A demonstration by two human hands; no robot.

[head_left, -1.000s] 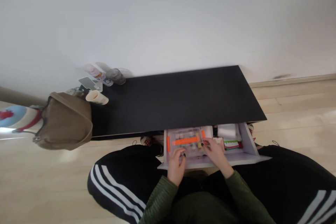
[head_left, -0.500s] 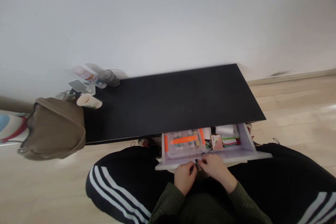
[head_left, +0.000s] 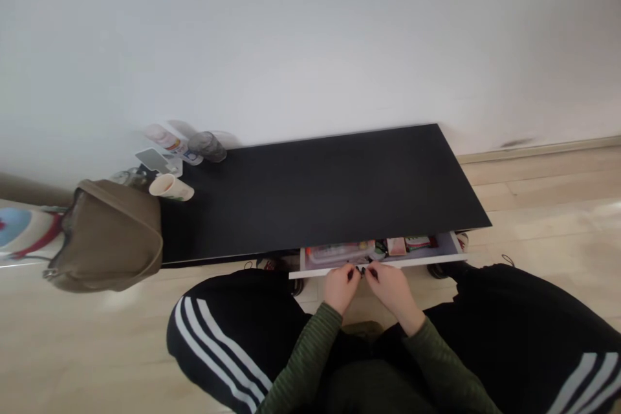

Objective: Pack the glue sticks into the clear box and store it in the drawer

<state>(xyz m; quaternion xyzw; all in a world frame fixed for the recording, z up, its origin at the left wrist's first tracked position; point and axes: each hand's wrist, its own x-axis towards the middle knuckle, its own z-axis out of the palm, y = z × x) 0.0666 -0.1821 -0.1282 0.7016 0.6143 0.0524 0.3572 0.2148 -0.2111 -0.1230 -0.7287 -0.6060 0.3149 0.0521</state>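
A white drawer (head_left: 439, 250) under the black tabletop (head_left: 320, 191) stands only slightly out. Inside it I see a clear plastic box with orange clasps (head_left: 334, 252) and some small packets (head_left: 405, 245). My left hand (head_left: 341, 287) and my right hand (head_left: 388, 286) sit side by side against the drawer's front edge, fingers curled onto it at the middle. Both sleeves are dark green.
A tan bag (head_left: 109, 236) rests at the table's left end. Behind it stand a paper cup (head_left: 171, 187), bottles (head_left: 169, 140) and a glass (head_left: 207, 145). A white wall is behind the table, and wood floor lies to the right. My legs in striped black trousers flank the drawer.
My hands left the plastic box inside the drawer and came to its front edge. The drawer has slid most of the way in under the tabletop.
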